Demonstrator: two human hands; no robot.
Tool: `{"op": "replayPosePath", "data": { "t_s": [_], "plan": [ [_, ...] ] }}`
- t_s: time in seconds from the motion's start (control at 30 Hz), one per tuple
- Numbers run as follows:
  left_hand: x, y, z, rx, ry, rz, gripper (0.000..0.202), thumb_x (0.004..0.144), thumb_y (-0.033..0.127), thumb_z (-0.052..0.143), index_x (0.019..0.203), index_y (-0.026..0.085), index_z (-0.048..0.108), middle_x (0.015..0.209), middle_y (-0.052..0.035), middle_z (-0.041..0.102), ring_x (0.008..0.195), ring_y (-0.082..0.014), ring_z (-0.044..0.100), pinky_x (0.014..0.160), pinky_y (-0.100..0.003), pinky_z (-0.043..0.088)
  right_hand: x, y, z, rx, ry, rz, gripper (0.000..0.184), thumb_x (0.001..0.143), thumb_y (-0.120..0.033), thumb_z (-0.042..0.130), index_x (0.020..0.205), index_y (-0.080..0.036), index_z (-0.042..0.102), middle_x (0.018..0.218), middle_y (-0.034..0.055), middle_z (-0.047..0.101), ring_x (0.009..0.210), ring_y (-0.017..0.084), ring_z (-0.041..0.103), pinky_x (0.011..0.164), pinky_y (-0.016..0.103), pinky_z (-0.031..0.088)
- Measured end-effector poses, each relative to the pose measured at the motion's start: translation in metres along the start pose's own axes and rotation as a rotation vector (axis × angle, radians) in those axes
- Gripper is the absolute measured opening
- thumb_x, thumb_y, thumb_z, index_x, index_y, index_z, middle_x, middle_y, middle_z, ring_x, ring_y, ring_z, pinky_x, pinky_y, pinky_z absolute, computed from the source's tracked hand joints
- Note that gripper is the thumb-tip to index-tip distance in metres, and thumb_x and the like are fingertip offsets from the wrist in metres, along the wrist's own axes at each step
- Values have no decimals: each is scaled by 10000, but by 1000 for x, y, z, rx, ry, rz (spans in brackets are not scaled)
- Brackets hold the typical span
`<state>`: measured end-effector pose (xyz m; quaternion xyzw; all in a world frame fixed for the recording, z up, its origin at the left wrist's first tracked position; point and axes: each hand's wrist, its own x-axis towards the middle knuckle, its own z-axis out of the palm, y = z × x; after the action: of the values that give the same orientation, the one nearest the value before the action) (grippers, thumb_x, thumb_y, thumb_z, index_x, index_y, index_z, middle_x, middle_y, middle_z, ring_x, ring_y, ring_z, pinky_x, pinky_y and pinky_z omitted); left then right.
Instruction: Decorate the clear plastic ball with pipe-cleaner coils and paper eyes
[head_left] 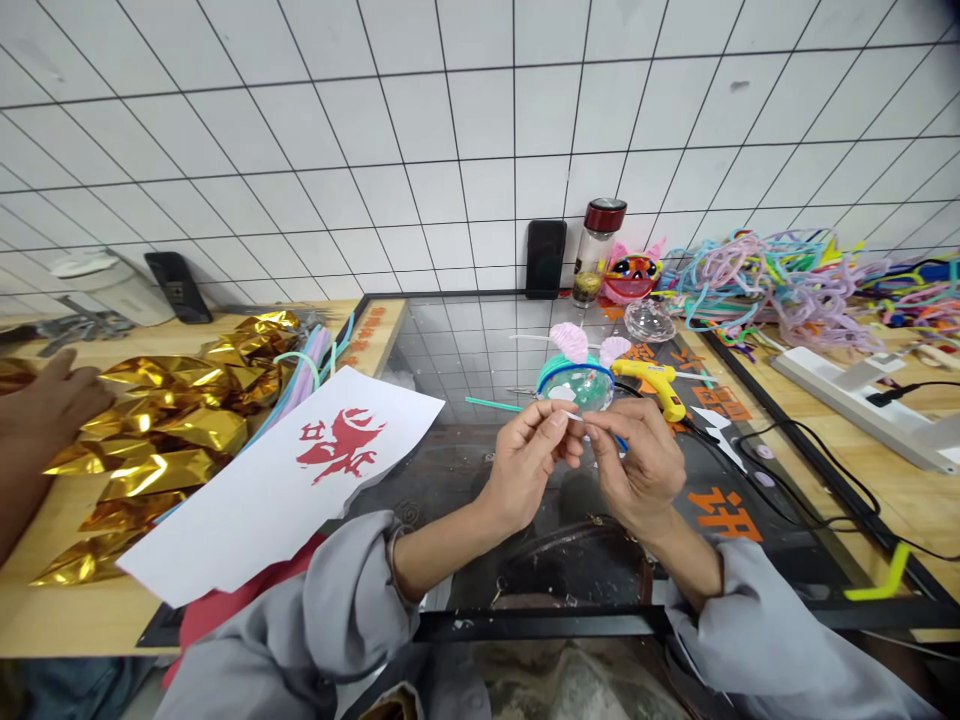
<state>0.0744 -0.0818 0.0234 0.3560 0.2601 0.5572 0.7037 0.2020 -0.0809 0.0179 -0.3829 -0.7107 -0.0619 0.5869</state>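
My left hand and my right hand meet over the glass tabletop, fingertips pinched together on a small white piece held between them. A thin blue stick pokes out under the right hand. Just beyond the fingers sits a teal dome craft with pink ears. A yellow glue gun lies to its right, apart from both hands.
White paper with a red cut-out and crumpled gold foil lie left. Another person's hand rests at the far left. A tangle of pipe cleaners, a jar, a phone and a power strip stand behind and right.
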Motion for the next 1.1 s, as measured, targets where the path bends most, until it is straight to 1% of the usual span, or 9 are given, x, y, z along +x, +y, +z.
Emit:
{"op": "replayPosePath", "data": {
  "t_s": [0.3, 0.4, 0.57, 0.7, 0.77, 0.83, 0.93, 1.0, 1.1],
  "plan": [
    [-1, 0, 1, -27, 5, 5, 253, 759, 328, 702, 925, 149, 634, 735, -4, 614, 599, -74, 526, 577, -219, 429, -2, 1, 3, 12, 19, 149, 124, 843, -176, 590, 890, -254, 674, 766, 1, 616, 710, 155, 585, 645, 312, 469],
    [-1, 1, 2, -22, 5, 2, 254, 752, 319, 704, 927, 149, 633, 737, -5, 615, 596, -73, 520, 579, -220, 431, -3, 1, 3, 20, 29, 171, 108, 846, -195, 590, 883, -254, 671, 766, 2, 621, 708, 155, 589, 647, 314, 474],
    [1, 2, 2, 1, 15, 8, 214, 739, 301, 696, 867, 145, 626, 703, 4, 597, 577, -71, 516, 548, -210, 425, -3, 2, 3, 23, 3, 121, 112, 841, -183, 585, 911, -240, 652, 775, 19, 609, 714, 168, 580, 640, 333, 475],
    [2, 2, 0, 52, 57, 2, 197, 729, 303, 689, 786, 142, 590, 636, 17, 575, 519, -64, 489, 482, -192, 389, -3, 3, 2, 30, -67, 30, 158, 799, -149, 609, 938, -219, 639, 778, 25, 599, 721, 175, 565, 652, 342, 462],
    [3, 2, -2, 93, 74, 6, 209, 725, 314, 690, 777, 144, 580, 599, 23, 570, 489, -61, 471, 457, -186, 368, -2, 1, 2, 37, -96, 31, 161, 783, -160, 625, 937, -207, 635, 788, 32, 594, 738, 182, 562, 663, 350, 457],
    [3, 2, -4, 145, 82, 30, 223, 726, 329, 694, 760, 142, 577, 584, 24, 568, 477, -56, 457, 447, -181, 358, -1, -1, 1, 38, -115, 71, 129, 777, -178, 635, 904, -205, 634, 782, 31, 588, 741, 183, 558, 670, 351, 450],
    [3, 1, -6, 215, 70, 73, 240, 736, 343, 701, 734, 133, 583, 616, 14, 580, 490, -51, 457, 454, -180, 366, 2, -3, 1, 108, -144, 184, 31, 802, -185, 611, 815, -206, 630, 731, 9, 578, 704, 162, 548, 650, 325, 431],
    [3, -1, -6, 221, 48, 81, 239, 750, 344, 695, 740, 128, 595, 644, 8, 583, 509, -53, 471, 466, -183, 378, 3, -2, 1, 223, -159, 274, 80, 825, -188, 580, 759, -202, 623, 701, -4, 567, 674, 145, 536, 620, 299, 416],
    [2, -2, -5, 170, 23, 71, 229, 770, 345, 678, 772, 126, 613, 675, 2, 584, 541, -62, 496, 482, -188, 399, 1, 3, 3, 396, -154, 415, 138, 841, -208, 570, 714, -198, 625, 687, -13, 558, 662, 129, 519, 598, 273, 398]
  ]
}}
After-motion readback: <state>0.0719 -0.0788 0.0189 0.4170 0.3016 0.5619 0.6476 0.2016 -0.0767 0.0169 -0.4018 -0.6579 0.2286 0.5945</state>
